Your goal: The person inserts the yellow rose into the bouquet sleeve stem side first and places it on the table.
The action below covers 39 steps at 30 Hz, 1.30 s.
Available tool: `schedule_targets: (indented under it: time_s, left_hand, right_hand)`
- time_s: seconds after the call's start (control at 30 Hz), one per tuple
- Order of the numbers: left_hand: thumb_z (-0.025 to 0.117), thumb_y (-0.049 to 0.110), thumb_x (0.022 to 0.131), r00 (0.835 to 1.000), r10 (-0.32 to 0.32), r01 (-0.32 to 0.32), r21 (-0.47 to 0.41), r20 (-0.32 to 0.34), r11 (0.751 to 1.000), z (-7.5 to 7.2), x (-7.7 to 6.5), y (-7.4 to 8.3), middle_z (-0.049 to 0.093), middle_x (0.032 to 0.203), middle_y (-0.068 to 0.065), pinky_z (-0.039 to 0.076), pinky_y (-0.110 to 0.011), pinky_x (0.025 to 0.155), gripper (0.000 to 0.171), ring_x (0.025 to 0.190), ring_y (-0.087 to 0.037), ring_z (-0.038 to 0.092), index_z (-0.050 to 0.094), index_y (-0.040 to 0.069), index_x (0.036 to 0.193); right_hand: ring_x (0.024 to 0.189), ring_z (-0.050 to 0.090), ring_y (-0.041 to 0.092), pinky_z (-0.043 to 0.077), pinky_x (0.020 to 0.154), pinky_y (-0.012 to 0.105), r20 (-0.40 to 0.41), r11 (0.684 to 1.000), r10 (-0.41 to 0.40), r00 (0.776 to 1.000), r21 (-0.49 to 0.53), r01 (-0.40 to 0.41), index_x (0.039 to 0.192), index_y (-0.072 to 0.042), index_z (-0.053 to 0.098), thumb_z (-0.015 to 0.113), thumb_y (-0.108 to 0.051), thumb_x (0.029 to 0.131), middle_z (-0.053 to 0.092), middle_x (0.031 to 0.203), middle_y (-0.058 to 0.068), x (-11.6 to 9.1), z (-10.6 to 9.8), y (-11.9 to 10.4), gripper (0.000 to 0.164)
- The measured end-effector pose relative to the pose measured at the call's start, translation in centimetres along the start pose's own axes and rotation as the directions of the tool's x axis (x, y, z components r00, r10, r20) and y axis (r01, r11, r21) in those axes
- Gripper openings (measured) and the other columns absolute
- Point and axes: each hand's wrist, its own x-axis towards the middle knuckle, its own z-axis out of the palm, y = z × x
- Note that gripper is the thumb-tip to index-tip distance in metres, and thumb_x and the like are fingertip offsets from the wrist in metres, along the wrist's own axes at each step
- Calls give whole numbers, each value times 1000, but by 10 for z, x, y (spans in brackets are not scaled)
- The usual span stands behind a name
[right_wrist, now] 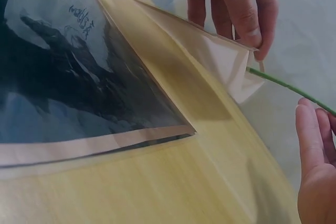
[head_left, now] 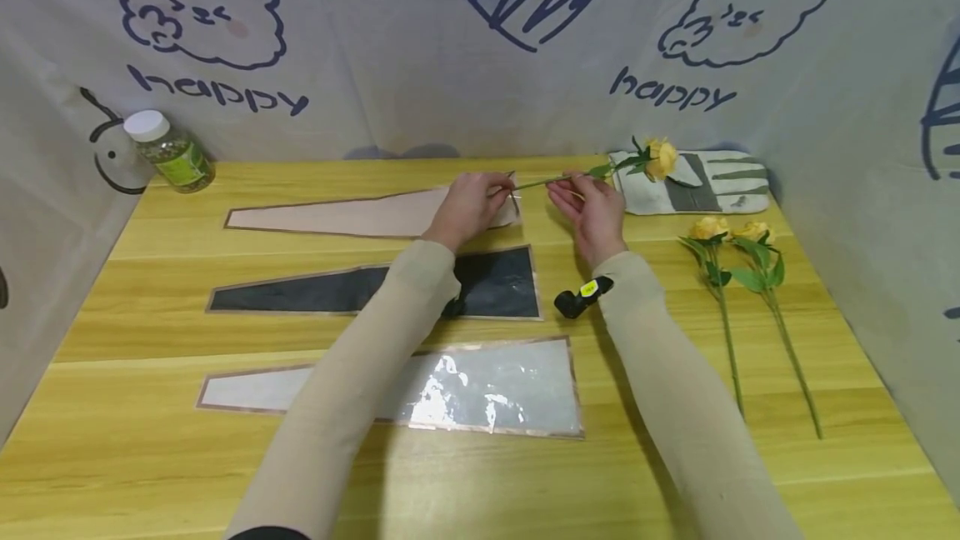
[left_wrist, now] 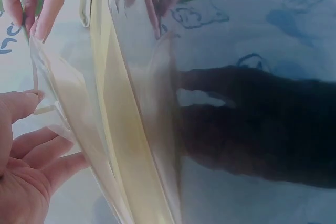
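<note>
My left hand (head_left: 471, 205) pinches the wide open end of a pink tapered flower sleeve (head_left: 337, 215), lifting its edge. A yellow artificial rose (head_left: 660, 158) is held by its stem in my right hand (head_left: 596, 208), between thumb and fingers. Its green stem (right_wrist: 294, 88) points left, and the cut end sits at the sleeve's mouth in the right wrist view. The raised sleeve edge (left_wrist: 73, 93) also shows in the left wrist view, between both hands. Below lie a black sleeve (head_left: 498, 282) and a clear whitish sleeve (head_left: 495, 390), both flat, partly covered by my left arm.
Two more yellow roses (head_left: 723, 307) lie on the right of the wooden table (head_left: 112, 457). A white and grey glove (head_left: 690, 182) lies at the back right, under the held rose's bloom. A white-lidded jar (head_left: 171, 152) stands back left. Printed cloth (head_left: 375, 32) hangs behind.
</note>
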Motion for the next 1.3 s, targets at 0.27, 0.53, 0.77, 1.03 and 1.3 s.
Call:
schedule_targets:
  time_s: [0.27,0.53,0.77,1.03,1.3]
  left_hand:
    - [57,15,101,1000,-24,24,-4,-11,1000,2,0,2,69,115,-9,51,-33,81,23,91,-19,65,72,7,117]
    - [56,13,102,999,3,-2,8,-44,1000,2,-1,6,69,113,-8,51,-33,83,22,94,-20,66,72,7,116]
    - [57,13,101,998,12,-9,45,-64,999,5,-1,7,70,112,-7,51,-32,83,22,93,-19,66,73,7,115]
    - [58,14,101,998,-3,7,58,-62,998,7,-3,5,70,113,-7,51,-32,84,22,94,-19,66,72,7,116]
    - [57,14,101,998,-4,7,44,-70,999,7,-2,6,70,112,-7,51,-31,79,22,89,-18,65,72,7,116]
  right_hand:
    - [93,70,31,55,83,37,-10,1000,-19,1000,3,19,108,4,60,62,-4,97,67,98,21,1,2,3,14]
    - [90,70,30,52,87,40,75,999,38,996,30,-41,102,8,63,59,7,95,69,93,21,-1,2,4,8]
    - [95,69,33,51,90,41,85,994,95,992,44,-99,106,10,63,55,0,99,68,94,21,0,4,2,15]
    - [93,69,30,53,87,38,33,997,71,997,33,-73,109,11,63,54,-8,102,63,109,25,3,2,2,22]
    - [85,70,28,54,84,38,-11,999,19,1000,36,-18,122,10,53,58,6,96,60,114,31,5,3,3,27]
